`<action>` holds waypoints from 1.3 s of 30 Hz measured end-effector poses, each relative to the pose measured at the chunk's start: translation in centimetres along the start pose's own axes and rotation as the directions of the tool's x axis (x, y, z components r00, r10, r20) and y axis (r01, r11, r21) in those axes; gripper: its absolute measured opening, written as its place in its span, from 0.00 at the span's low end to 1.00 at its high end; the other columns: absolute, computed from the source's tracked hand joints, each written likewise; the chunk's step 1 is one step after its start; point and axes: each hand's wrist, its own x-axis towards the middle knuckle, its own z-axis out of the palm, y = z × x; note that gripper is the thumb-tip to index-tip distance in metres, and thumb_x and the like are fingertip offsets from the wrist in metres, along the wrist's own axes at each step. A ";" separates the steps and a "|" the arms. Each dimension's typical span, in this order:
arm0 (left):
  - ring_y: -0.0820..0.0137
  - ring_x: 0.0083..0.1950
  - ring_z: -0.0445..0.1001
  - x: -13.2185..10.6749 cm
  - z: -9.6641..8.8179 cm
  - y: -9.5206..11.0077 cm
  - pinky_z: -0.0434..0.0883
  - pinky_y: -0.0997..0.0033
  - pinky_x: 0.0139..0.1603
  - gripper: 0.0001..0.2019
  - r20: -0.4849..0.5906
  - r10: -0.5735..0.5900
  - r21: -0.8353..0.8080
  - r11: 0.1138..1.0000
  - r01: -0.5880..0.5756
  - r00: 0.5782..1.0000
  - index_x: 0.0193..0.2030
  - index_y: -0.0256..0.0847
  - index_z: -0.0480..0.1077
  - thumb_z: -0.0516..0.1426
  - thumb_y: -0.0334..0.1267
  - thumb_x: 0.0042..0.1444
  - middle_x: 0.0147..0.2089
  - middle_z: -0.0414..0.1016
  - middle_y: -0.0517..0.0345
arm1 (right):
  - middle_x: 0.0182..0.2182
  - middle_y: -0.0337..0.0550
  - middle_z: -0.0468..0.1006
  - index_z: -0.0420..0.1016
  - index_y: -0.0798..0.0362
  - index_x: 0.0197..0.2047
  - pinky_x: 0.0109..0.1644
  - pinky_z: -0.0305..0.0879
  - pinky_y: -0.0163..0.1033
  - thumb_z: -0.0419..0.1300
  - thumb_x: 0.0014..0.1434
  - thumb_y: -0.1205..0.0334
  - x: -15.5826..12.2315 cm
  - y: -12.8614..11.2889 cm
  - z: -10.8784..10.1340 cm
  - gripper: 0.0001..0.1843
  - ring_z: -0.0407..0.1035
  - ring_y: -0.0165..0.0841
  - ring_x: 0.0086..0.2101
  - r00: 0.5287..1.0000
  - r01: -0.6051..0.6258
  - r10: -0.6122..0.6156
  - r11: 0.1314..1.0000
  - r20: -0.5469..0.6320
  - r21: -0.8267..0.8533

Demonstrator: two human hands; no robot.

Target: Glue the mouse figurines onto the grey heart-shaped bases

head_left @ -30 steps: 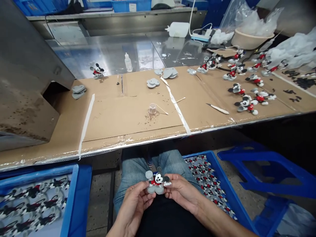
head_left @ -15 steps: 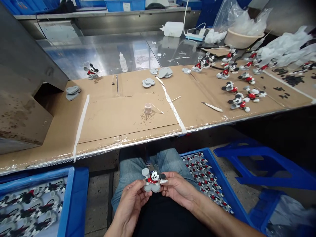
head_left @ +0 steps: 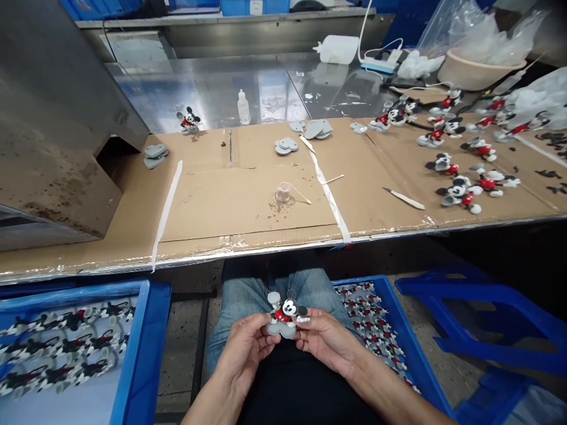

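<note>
Over my lap I hold a small mouse figurine [head_left: 283,314] in red, black and white, upright on a grey base. My left hand [head_left: 250,342] pinches the base's left side between thumb and fingers. On the other side, my right hand [head_left: 325,339] grips the base and touches near the figurine's white outstretched hand. The table in front carries a small clear pot [head_left: 283,192] with a cotton swab [head_left: 300,193] beside it. Another mouse figurine [head_left: 189,120] stands upright at the back left. Grey bases [head_left: 286,146] lie in small stacks.
On the table's right lie several figurines [head_left: 463,195] and a white-handled knife [head_left: 404,198]. A dropper bottle [head_left: 243,107] stands behind. Blue trays [head_left: 133,354] of figurines flank my legs below the table edge, with a blue stool [head_left: 487,319] at right. A metal housing [head_left: 57,118] blocks the left.
My view has swung a little to the left, so the table's contents sit further right. Both hands still hold the figurine, which looks slightly turned.
</note>
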 end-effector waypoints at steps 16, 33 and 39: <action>0.74 0.18 0.71 -0.8 0.7 0.2 0.58 0.75 0.23 0.07 -0.071 0.075 -0.018 0.997 -0.077 0.995 0.21 0.38 0.67 0.58 0.37 0.31 0.19 0.71 0.57 | 0.29 0.48 0.81 0.83 0.50 0.27 0.32 0.72 0.34 0.75 0.41 0.67 0.5 0.6 -0.8 0.08 0.71 0.35 0.29 0.994 -0.110 0.110 0.993 -0.012 0.031; 0.73 0.19 0.72 -0.8 0.3 0.0 0.60 0.77 0.23 0.08 -0.091 0.050 -0.042 0.998 -0.054 0.995 0.31 0.38 0.69 0.59 0.32 0.40 0.20 0.75 0.56 | 0.23 0.41 0.80 0.82 0.51 0.23 0.30 0.74 0.31 0.78 0.35 0.65 0.4 0.4 0.5 0.10 0.72 0.32 0.26 0.987 -0.143 0.145 0.989 -0.065 0.047; 0.73 0.20 0.72 -0.8 0.4 0.1 0.61 0.77 0.24 0.04 -0.103 0.060 -0.051 0.997 -0.066 0.993 0.27 0.38 0.68 0.58 0.31 0.40 0.20 0.74 0.58 | 0.24 0.41 0.80 0.81 0.52 0.22 0.32 0.74 0.33 0.77 0.36 0.64 0.7 0.8 0.0 0.10 0.71 0.33 0.26 0.989 -0.128 0.132 0.990 -0.061 0.057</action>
